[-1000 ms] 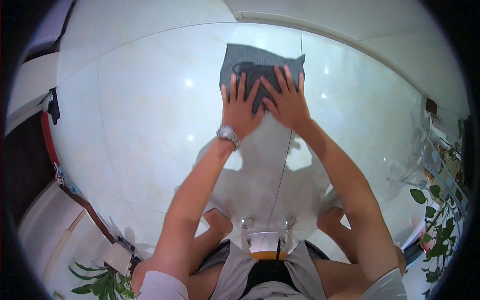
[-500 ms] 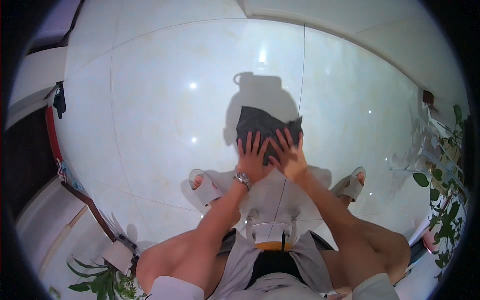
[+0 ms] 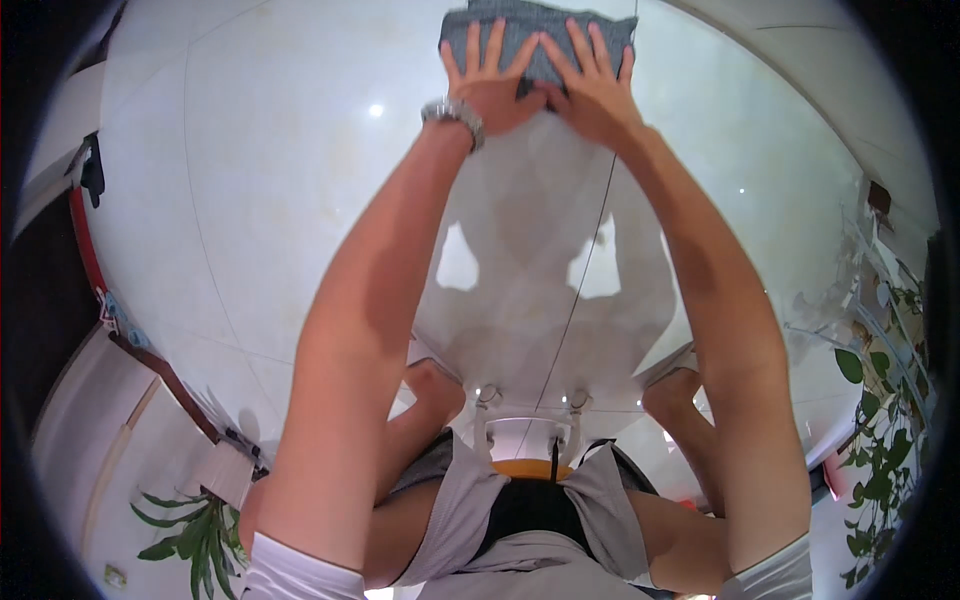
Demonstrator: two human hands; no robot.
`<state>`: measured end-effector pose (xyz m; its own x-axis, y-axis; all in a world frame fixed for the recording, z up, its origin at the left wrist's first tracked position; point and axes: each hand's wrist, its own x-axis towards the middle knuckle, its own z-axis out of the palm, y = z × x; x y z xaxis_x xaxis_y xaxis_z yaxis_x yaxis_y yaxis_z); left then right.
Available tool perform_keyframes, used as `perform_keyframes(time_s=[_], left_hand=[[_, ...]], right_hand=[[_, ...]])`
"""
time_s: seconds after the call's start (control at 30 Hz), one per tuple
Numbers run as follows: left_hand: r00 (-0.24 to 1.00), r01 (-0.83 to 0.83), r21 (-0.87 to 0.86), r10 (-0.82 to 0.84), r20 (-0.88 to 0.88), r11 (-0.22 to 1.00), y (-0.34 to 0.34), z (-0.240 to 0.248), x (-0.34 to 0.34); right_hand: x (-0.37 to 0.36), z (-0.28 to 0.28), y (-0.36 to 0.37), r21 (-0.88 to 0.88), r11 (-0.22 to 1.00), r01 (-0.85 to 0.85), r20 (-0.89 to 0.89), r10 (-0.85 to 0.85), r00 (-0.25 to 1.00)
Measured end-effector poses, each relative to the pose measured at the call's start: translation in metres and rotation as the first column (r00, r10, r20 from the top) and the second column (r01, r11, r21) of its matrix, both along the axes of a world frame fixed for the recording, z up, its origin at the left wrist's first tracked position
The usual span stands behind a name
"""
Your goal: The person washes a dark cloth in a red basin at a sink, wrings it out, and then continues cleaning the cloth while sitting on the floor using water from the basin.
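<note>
A dark grey cloth [image 3: 535, 22] lies on the pale, glossy tiled floor [image 3: 300, 190] at the far middle of the view. Both my arms reach out straight to it. My left hand [image 3: 490, 95], with a metal watch [image 3: 455, 120] at the wrist, presses flat on the cloth's left half with fingers spread. On the right half rests my right hand [image 3: 593, 95], its fingers likewise stretched out and apart. The two thumbs almost meet at the cloth's near edge.
A small seat frame [image 3: 525, 430] shows between my legs. Green potted leaves [image 3: 195, 540] stand at the lower left, and a climbing plant [image 3: 875, 450] hangs at the right beside a light rack. A dark doorway [image 3: 40, 300] with a red edge is on the left; a wall [image 3: 800, 70] bounds the far right.
Both hands have slid the cloth forward, away from me, from mid-view to the top edge. My arms have straightened, and the cloth now lies more spread out.
</note>
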<state>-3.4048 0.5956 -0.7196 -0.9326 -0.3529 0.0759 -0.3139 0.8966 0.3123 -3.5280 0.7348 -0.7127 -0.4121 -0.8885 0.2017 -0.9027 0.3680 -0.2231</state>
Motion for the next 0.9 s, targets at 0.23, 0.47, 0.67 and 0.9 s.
perform_keyframes(time_s=[0.23, 0.47, 0.67, 0.9], left_hand=[[0.995, -0.024, -0.006, 0.024, 0.092, 1.0, -0.005, 0.01, -0.015], [0.979, -0.186, 0.0, 0.185, 0.08, 0.983, 0.113, 0.024, 0.078], [0.947, -0.164, 0.085, 0.133, 0.291, 0.983, 0.227, 0.03, 0.191], [0.919, -0.128, 0.203, 0.039, 0.393, 0.971, 0.322, 0.031, 0.282]], right_hand=[[-0.014, 0.012, -0.015, 0.209, 0.978, 0.028, 0.205, -0.072, 0.976], [0.08, 0.013, 0.076, 0.129, 0.989, 0.066, 0.103, -0.08, 0.992], [0.188, 0.022, 0.189, 0.24, 0.971, 0.021, 0.289, -0.092, 0.953], [0.296, 0.022, 0.29, 0.416, 0.908, 0.059, 0.353, -0.22, 0.909]])
